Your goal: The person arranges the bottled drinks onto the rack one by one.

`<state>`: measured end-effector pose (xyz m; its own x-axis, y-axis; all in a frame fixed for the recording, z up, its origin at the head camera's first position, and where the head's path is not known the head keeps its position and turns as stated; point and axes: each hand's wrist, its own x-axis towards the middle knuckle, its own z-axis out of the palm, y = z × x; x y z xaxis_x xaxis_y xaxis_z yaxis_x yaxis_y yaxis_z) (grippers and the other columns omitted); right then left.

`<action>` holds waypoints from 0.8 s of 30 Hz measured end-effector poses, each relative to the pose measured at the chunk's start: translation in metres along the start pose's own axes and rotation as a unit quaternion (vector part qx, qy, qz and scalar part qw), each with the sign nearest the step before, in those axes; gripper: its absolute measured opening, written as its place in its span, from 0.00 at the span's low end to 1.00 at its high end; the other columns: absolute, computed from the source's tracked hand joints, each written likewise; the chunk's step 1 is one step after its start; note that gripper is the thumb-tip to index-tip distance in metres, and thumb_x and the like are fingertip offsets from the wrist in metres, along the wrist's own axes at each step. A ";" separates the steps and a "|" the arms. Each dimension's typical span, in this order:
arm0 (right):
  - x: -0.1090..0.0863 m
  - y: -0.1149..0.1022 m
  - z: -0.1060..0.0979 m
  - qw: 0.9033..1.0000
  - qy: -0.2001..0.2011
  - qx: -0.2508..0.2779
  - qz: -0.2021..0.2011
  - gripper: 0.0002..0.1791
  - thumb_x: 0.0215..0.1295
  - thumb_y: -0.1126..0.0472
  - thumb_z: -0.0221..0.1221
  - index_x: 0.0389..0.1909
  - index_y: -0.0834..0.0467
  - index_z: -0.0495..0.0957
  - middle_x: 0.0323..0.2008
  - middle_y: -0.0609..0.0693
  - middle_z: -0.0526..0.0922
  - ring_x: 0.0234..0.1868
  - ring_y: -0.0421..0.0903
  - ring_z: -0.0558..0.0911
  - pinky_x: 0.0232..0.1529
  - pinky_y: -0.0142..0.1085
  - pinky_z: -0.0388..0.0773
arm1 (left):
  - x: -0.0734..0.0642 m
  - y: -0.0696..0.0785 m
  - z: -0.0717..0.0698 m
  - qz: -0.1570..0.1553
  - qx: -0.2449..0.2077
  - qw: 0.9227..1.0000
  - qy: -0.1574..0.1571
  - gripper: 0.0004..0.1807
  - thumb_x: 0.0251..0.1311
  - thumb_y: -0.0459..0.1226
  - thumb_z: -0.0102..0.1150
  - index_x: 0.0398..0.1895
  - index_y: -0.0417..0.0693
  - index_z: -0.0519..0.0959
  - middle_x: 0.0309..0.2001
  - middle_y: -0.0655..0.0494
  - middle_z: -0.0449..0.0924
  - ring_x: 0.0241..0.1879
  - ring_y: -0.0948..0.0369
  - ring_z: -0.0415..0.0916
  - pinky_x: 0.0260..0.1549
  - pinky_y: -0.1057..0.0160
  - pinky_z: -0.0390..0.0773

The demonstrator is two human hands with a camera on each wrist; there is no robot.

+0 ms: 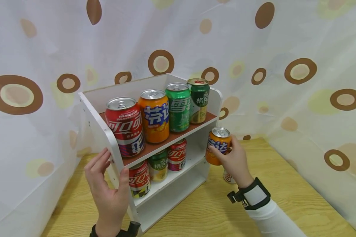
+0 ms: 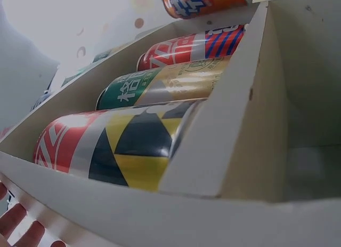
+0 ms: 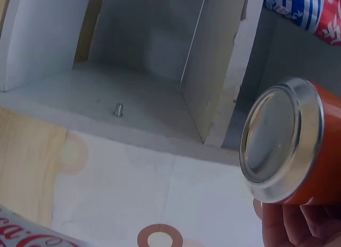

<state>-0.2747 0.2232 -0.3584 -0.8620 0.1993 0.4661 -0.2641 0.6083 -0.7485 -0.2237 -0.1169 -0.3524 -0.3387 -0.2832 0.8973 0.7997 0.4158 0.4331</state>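
Note:
My right hand (image 1: pixel 238 162) grips an orange Fanta can (image 1: pixel 215 154) upright at the open right end of the white shelf's (image 1: pixel 178 200) middle level. In the right wrist view the can's silver base is close to the shelf edge. My left hand (image 1: pixel 109 192) is at the shelf's left side panel, fingers extended and thumb by the front edge. The middle level holds a red cola can (image 1: pixel 139 179), a green and gold can (image 1: pixel 158 166) and another red cola can (image 1: pixel 177 155), in a row from the left.
On the brown top level stand a red cola can (image 1: pixel 124 128), an orange Fanta can (image 1: pixel 155 120), a green can (image 1: pixel 178 110) and a dark green can (image 1: pixel 199 102). A white can (image 1: pixel 227 177) is on the wooden table (image 1: pixel 273 184), partly behind the right hand. Patterned curtains surround it.

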 end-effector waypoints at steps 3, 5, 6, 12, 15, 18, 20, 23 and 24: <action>0.000 -0.004 0.005 1.000 -0.008 0.008 0.005 0.36 0.65 0.48 0.70 0.65 0.62 0.68 0.55 0.61 0.81 0.50 0.57 0.83 0.52 0.54 0.84 | 0.000 0.000 0.000 0.000 0.005 1.000 -0.003 0.34 0.71 0.50 0.59 0.64 0.28 0.69 0.66 0.46 0.69 0.66 0.62 0.64 0.61 0.70 0.70; 0.000 -0.006 0.007 1.000 -0.008 0.011 0.004 0.36 0.64 0.48 0.71 0.64 0.62 0.68 0.55 0.61 0.81 0.51 0.57 0.83 0.52 0.55 0.84 | 0.000 0.000 0.000 0.001 0.008 1.000 -0.005 0.34 0.72 0.50 0.59 0.65 0.29 0.69 0.66 0.45 0.69 0.66 0.62 0.64 0.61 0.71 0.70; 0.000 -0.007 0.008 1.000 -0.005 0.012 0.004 0.35 0.64 0.49 0.71 0.64 0.63 0.69 0.55 0.61 0.81 0.50 0.57 0.83 0.51 0.54 0.84 | 0.000 0.000 0.000 0.000 0.009 1.000 -0.006 0.34 0.72 0.50 0.59 0.65 0.29 0.69 0.66 0.45 0.69 0.66 0.62 0.64 0.61 0.71 0.70; 0.000 -0.010 0.014 1.000 -0.002 0.022 -0.005 0.34 0.63 0.51 0.72 0.63 0.62 0.70 0.52 0.60 0.82 0.48 0.54 0.82 0.47 0.45 0.85 | 0.001 0.000 -0.001 0.000 0.014 1.000 -0.009 0.34 0.72 0.50 0.58 0.65 0.29 0.68 0.66 0.43 0.69 0.67 0.62 0.64 0.62 0.70 0.70; 0.000 -0.012 0.018 0.999 -0.014 0.030 -0.006 0.34 0.64 0.50 0.71 0.64 0.62 0.70 0.53 0.59 0.81 0.49 0.53 0.81 0.47 0.42 0.84 | 0.001 0.000 -0.002 -0.001 0.015 1.000 -0.008 0.33 0.72 0.50 0.58 0.65 0.29 0.69 0.66 0.43 0.69 0.66 0.63 0.64 0.61 0.71 0.70; 0.001 -0.013 0.022 0.999 -0.020 0.027 -0.010 0.35 0.64 0.49 0.71 0.64 0.61 0.70 0.53 0.59 0.81 0.49 0.53 0.81 0.48 0.43 0.83 | 0.001 0.000 -0.001 -0.001 0.013 1.000 -0.006 0.33 0.72 0.49 0.59 0.65 0.29 0.69 0.66 0.43 0.69 0.66 0.63 0.64 0.61 0.71 0.70; 0.003 -0.014 0.024 0.999 -0.019 0.023 -0.018 0.35 0.63 0.49 0.72 0.64 0.61 0.70 0.53 0.59 0.81 0.48 0.53 0.81 0.47 0.45 0.84 | 0.000 -0.001 -0.001 -0.001 0.010 1.000 -0.005 0.33 0.71 0.49 0.59 0.65 0.29 0.69 0.65 0.43 0.69 0.66 0.63 0.65 0.61 0.71 0.70; 0.005 -0.015 0.028 0.999 -0.019 0.022 -0.027 0.36 0.62 0.50 0.73 0.65 0.62 0.70 0.54 0.59 0.82 0.49 0.54 0.81 0.46 0.47 0.84 | 0.000 -0.001 0.000 0.000 0.009 1.000 -0.004 0.33 0.71 0.49 0.59 0.64 0.29 0.69 0.65 0.44 0.69 0.66 0.63 0.64 0.61 0.71 0.70; 0.005 -0.016 0.029 0.999 -0.020 0.023 -0.027 0.36 0.62 0.51 0.73 0.65 0.61 0.70 0.54 0.59 0.82 0.49 0.54 0.82 0.46 0.48 0.85 | 0.000 -0.001 0.000 0.000 0.009 1.000 -0.004 0.33 0.71 0.49 0.59 0.65 0.29 0.69 0.65 0.44 0.69 0.66 0.62 0.64 0.61 0.71 0.70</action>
<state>-0.2874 0.1923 -0.3579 -0.8619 0.1360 0.4885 -0.3297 0.5817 -0.7436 -0.2242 -0.1174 -0.3524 -0.3428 -0.2758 0.8980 0.7911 0.4307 0.4343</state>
